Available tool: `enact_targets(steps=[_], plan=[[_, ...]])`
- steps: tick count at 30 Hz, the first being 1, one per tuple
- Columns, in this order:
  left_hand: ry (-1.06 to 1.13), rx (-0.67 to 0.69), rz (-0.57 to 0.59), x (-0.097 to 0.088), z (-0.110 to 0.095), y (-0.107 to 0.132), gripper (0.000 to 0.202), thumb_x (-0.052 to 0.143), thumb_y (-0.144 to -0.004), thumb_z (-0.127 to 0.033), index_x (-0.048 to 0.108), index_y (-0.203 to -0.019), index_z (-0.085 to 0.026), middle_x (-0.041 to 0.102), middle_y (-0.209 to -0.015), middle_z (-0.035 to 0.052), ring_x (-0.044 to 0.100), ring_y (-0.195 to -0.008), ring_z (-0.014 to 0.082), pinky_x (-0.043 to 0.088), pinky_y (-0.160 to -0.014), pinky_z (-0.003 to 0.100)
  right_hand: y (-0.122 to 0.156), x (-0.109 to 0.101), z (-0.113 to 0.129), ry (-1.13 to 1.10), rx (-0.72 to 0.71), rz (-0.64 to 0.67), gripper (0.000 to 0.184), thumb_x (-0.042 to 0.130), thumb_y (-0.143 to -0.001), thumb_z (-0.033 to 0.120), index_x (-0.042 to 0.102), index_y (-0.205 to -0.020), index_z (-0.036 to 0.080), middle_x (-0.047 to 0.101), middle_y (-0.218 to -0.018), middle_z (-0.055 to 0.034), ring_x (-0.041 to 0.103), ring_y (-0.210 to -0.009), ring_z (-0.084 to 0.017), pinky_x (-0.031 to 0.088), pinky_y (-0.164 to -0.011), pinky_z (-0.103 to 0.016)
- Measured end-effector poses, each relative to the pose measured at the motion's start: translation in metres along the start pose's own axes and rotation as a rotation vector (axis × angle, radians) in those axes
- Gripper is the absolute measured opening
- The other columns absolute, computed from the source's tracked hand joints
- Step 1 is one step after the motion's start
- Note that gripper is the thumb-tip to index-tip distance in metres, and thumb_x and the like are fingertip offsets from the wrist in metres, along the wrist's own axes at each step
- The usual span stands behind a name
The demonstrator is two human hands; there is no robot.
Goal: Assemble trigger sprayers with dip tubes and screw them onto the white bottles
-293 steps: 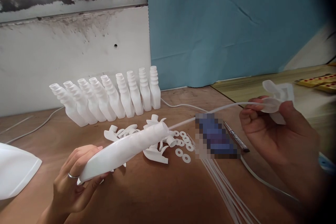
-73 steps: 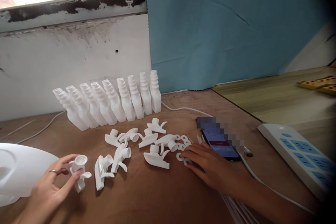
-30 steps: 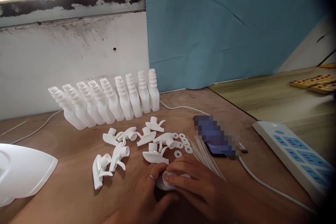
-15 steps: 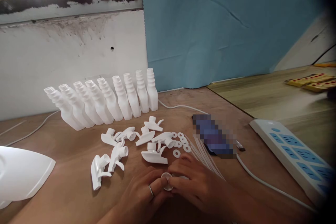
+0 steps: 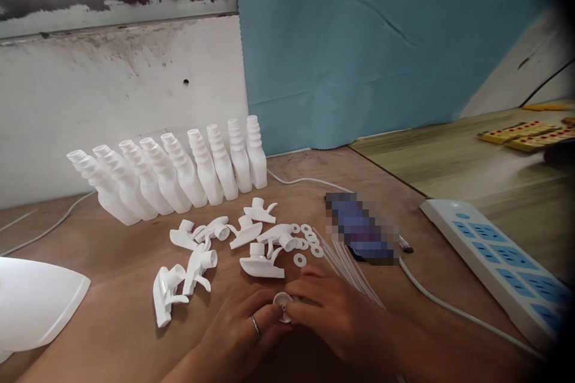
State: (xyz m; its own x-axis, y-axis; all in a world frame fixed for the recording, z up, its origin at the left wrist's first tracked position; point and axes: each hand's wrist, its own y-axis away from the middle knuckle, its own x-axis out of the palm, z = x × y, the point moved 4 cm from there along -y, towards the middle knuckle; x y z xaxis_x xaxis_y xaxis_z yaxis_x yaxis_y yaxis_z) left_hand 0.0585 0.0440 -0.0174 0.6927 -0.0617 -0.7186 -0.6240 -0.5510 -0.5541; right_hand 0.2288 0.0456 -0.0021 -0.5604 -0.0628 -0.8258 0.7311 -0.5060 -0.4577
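Close to my body, both hands meet around a white trigger sprayer head [image 5: 283, 300], its round collar facing up and most of its body hidden by my fingers. My left hand [image 5: 245, 317], with a ring on one finger, closes on the collar's left side. From the right, my right hand [image 5: 327, 308] grips it, its fingertips at the collar's opening. Just beyond lie several loose sprayer heads [image 5: 262, 262], and flat white ring washers [image 5: 300, 260] are scattered beside them. Thin white tubes [image 5: 354, 272] lie in a bundle past my right hand.
Several white bottles [image 5: 204, 170] stand in a row by the wall. A blurred-out phone [image 5: 362, 230], a white cable [image 5: 431, 290] and a power strip [image 5: 498, 263] lie to the right. A white curved object [image 5: 40, 305] is at the left edge; a blue cloth [image 5: 336, 54] hangs behind.
The view has shifted slightly, moving the surroundings a little left. Both hands still hold the sprayer head; more of its collar's inside now shows between my fingertips.
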Motion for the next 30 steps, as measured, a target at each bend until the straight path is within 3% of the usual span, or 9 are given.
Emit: enact_targets(steps=[4,7,9,11,15,18,25,30], plan=[[0.009,-0.035,-0.004,0.003,0.001,0.000,0.014,0.053,-0.100,-0.026,0.056,-0.113,-0.020,0.068,-0.102,0.0029,0.065,-0.088,0.0137,0.053,-0.079,0.023,0.002,-0.013,-0.004,-0.046,0.051,0.026,0.028,0.042,-0.099,0.013,0.066,-0.111,0.020,0.071,-0.101,-0.0065,0.063,-0.083,-0.015,0.046,-0.091,-0.035],[0.009,-0.088,-0.038,0.003,0.001,0.001,0.015,0.049,-0.102,-0.033,0.052,-0.111,-0.022,0.066,-0.092,0.0012,0.064,-0.079,0.0129,0.052,-0.071,0.022,0.005,-0.035,-0.015,-0.059,0.113,-0.079,0.032,0.049,-0.099,0.016,0.059,-0.129,0.023,0.071,-0.117,-0.0076,0.066,-0.105,-0.016,0.047,-0.096,-0.030],[0.028,-0.126,-0.022,0.005,0.002,0.001,0.015,0.049,-0.101,-0.032,0.052,-0.113,-0.023,0.064,-0.090,0.0009,0.062,-0.075,0.0123,0.051,-0.067,0.020,0.010,-0.049,-0.030,0.046,0.243,-0.156,0.027,0.049,-0.099,0.017,0.064,-0.121,0.022,0.072,-0.112,-0.0079,0.067,-0.106,-0.019,0.050,-0.093,-0.030],[0.057,-0.167,0.033,0.007,0.003,0.002,0.014,0.050,-0.100,-0.029,0.053,-0.112,-0.023,0.061,-0.090,0.0010,0.060,-0.073,0.0119,0.049,-0.065,0.020,0.016,-0.054,-0.048,0.176,0.406,-0.120,0.024,0.048,-0.098,0.020,0.068,-0.110,0.022,0.073,-0.106,-0.0084,0.070,-0.099,-0.023,0.054,-0.087,-0.034],[0.053,-0.173,0.074,0.009,0.004,0.002,0.013,0.051,-0.098,-0.024,0.054,-0.111,-0.023,0.058,-0.088,0.0011,0.058,-0.074,0.0128,0.049,-0.065,0.022,0.029,-0.046,-0.076,0.203,0.669,0.120,0.033,0.053,-0.094,0.025,0.062,-0.125,0.023,0.072,-0.117,-0.0106,0.071,-0.100,-0.030,0.056,-0.083,-0.040],[0.025,-0.156,0.078,0.009,0.003,0.000,0.011,0.049,-0.099,-0.025,0.054,-0.108,-0.022,0.057,-0.086,0.0010,0.057,-0.072,0.0128,0.047,-0.064,0.022,0.032,-0.039,-0.080,0.117,0.745,0.216,0.041,0.052,-0.090,0.019,0.058,-0.131,0.022,0.071,-0.119,-0.0107,0.069,-0.107,-0.031,0.053,-0.088,-0.041],[-0.081,-0.100,0.118,0.009,-0.001,-0.001,0.012,0.044,-0.099,-0.022,0.055,-0.105,-0.022,0.054,-0.086,0.0020,0.054,-0.069,0.0133,0.041,-0.060,0.023,0.028,-0.039,-0.079,0.070,0.812,0.232,0.047,0.045,-0.082,0.007,0.063,-0.122,0.023,0.076,-0.099,-0.0065,0.072,-0.090,-0.023,0.049,-0.077,-0.030],[-0.047,-0.119,0.112,0.008,-0.002,-0.001,0.013,0.044,-0.100,-0.023,0.056,-0.105,-0.022,0.054,-0.086,0.0019,0.055,-0.069,0.0130,0.044,-0.061,0.022,0.030,-0.041,-0.081,0.083,0.837,0.205,0.040,0.049,-0.087,0.016,0.064,-0.123,0.021,0.075,-0.086,-0.0058,0.069,-0.076,-0.023,0.047,-0.071,-0.030]])
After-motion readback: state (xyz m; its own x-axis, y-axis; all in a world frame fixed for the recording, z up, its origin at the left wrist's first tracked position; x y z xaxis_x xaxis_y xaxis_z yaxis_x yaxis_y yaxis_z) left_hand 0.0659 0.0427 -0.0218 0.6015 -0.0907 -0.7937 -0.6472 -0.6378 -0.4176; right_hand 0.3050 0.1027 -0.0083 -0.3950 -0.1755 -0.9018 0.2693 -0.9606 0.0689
